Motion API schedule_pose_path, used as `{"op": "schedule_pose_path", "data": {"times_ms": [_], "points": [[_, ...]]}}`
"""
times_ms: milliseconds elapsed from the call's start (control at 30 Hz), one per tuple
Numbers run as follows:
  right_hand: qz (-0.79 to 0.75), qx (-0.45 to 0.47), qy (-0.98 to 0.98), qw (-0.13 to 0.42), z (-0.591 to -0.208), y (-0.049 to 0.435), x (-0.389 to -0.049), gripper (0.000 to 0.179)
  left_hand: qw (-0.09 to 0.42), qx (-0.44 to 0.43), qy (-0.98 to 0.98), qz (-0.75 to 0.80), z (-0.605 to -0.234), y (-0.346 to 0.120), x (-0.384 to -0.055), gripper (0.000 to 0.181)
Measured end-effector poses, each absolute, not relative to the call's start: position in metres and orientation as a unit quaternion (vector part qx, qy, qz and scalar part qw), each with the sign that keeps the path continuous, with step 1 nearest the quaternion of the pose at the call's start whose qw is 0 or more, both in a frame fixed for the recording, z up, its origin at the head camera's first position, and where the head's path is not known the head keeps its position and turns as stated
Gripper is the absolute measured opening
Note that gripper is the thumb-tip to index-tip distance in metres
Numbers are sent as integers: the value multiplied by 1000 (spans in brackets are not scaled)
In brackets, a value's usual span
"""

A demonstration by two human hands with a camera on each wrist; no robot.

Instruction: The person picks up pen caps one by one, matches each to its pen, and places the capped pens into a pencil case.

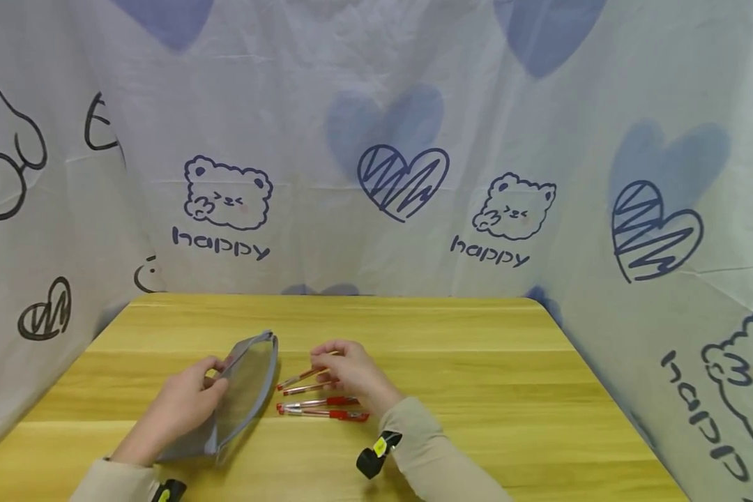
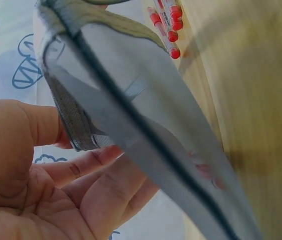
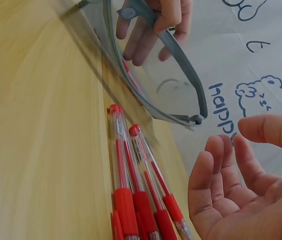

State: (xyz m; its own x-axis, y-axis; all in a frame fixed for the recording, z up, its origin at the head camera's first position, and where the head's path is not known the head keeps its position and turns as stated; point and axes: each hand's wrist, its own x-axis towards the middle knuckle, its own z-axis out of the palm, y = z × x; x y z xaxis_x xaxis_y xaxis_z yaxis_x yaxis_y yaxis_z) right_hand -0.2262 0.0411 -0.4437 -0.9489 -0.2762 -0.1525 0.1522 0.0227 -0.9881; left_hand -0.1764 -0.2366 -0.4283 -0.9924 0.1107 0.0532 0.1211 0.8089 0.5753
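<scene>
A grey, see-through zip pencil pouch (image 1: 245, 390) stands on its side on the table, its mouth gaping toward the right. My left hand (image 1: 185, 404) pinches the zipped edge of the pouch between thumb and fingers; in the left wrist view, the thumb (image 2: 46, 125) lies against the zip. Several clear pens with red caps and grips (image 3: 126, 210) lie side by side to the right of the pouch. Over their far end hovers my right hand (image 1: 348, 369), fingers loosely bent with nothing between them. Red bits (image 2: 205, 170) show through the pouch wall.
The wood-grain table (image 1: 477, 390) extends to the right and behind the hands. A white cloth (image 1: 326, 230) printed with hearts and bears hangs around its back and sides. A black strap (image 1: 376, 457) circles the right wrist.
</scene>
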Motion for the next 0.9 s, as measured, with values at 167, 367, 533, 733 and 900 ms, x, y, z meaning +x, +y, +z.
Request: {"op": "schedule_pose_path", "data": {"times_ms": [167, 367, 533, 733, 900], "points": [[-680, -56, 713, 165, -444, 48, -226, 23, -9, -48, -947, -318, -426, -237, -177, 39], [-670, -78, 718, 173, -444, 54, -226, 27, -20, -46, -938, -344, -426, -240, -177, 42], [-661, -94, 722, 180, -445, 59, -226, 29, -23, -42, -936, -350, -425, -242, -178, 44], [-638, -118, 737, 190, -447, 65, -226, 32, -25, -39, -933, -358, -425, -243, -176, 45], [-602, -151, 761, 189, -448, 71, -226, 32, -31, -36, -928, -369, -425, -245, -176, 46]]}}
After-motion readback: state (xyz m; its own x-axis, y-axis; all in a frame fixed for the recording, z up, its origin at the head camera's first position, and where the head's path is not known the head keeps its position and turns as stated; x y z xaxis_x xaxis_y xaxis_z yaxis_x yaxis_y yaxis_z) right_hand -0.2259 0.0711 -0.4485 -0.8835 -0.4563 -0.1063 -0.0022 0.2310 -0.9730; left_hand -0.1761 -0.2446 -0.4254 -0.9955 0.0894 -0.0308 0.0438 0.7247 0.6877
